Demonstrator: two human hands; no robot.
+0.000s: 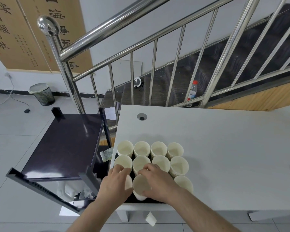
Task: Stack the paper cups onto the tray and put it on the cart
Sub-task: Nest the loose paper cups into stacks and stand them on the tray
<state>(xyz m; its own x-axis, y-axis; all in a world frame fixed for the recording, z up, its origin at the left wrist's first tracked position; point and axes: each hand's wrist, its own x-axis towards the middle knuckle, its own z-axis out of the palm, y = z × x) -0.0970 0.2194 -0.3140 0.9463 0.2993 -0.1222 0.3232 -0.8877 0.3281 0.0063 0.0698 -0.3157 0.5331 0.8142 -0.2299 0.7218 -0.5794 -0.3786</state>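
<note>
Several stacks of cream paper cups (141,149) stand in rows on a dark tray (151,200) at the near left corner of the white table (224,148). My right hand (157,180) grips the rim of the front middle cup (141,185). My left hand (115,181) curls round a cup (128,182) just left of it, mostly hiding that cup. The black cart (64,144) stands to the left of the table with its top shelf bare.
A single paper cup (151,218) lies on the floor under the table's front edge. A steel stair railing (107,29) rises behind the cart and table. A bin (42,94) sits far left. The cart's lower shelf holds white bags.
</note>
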